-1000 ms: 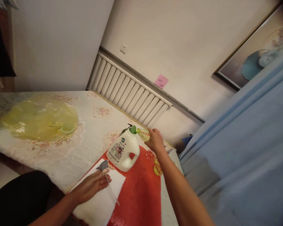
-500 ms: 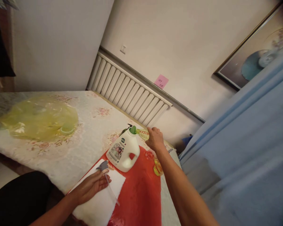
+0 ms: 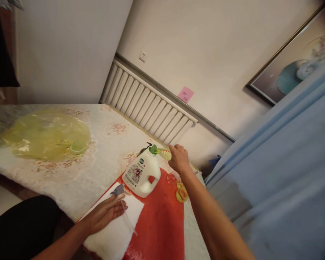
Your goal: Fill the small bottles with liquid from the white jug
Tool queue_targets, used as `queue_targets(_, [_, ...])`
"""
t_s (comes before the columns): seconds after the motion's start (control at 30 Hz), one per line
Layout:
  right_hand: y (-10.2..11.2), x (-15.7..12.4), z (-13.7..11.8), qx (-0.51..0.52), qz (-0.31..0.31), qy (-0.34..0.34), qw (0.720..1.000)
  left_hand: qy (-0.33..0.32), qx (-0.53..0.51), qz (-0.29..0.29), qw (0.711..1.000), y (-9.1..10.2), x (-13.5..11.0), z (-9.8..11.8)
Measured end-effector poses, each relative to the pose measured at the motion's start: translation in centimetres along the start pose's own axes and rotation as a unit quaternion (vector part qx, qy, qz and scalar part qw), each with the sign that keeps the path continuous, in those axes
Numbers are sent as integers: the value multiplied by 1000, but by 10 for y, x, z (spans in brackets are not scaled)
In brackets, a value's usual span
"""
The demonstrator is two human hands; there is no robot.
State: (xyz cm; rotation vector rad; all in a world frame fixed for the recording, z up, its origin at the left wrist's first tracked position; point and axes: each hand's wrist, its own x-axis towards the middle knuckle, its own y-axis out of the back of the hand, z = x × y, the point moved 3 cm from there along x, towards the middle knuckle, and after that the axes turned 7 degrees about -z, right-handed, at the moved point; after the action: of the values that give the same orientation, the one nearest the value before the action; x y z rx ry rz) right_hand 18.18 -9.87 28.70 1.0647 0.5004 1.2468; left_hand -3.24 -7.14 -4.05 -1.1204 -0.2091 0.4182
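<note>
My right hand [image 3: 179, 158] grips a clear ridged bottle [image 3: 164, 154] with yellowish liquid, tipped on its side. The bottle's neck meets a green funnel-like piece [image 3: 153, 148] in the mouth of a white handled jug [image 3: 142, 173] with a printed label. The jug stands upright on a red mat [image 3: 162, 224]. Between the thumb and fingers of my left hand [image 3: 107, 213] is a grey pump head [image 3: 118, 190], its clear tube hanging down over a white cloth [image 3: 111, 234]. Whether liquid is flowing is too small to tell.
A yellow plastic bag [image 3: 46, 135] with a round green cap or cup [image 3: 78, 148] lies on the flowered tablecloth [image 3: 103, 144]. Red and yellow clear pieces [image 3: 181, 193] sit by my right forearm. Behind are a radiator [image 3: 151, 104] and a blue curtain [image 3: 281, 173].
Almost nothing differs. The bottle and my right hand keep nearly the same tilted position, and my left hand still holds the pump head.
</note>
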Motion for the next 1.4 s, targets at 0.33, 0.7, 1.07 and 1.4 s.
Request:
queue_targets(0.33, [6, 5, -2, -30, 6, 12, 999, 2, 3, 6, 1000, 0, 0, 0])
queue_targets(0.7, [16, 8, -4, -59, 25, 32, 997, 5, 8, 11, 1000, 6, 1, -1])
queue_targets(1.07, [30, 12, -8, -88, 44, 45, 994, 0, 10, 10, 1000, 0, -1, 0])
queue_targets(1.4, [39, 13, -16, -98, 62, 73, 991, 0, 11, 3, 1000, 1, -2, 0])
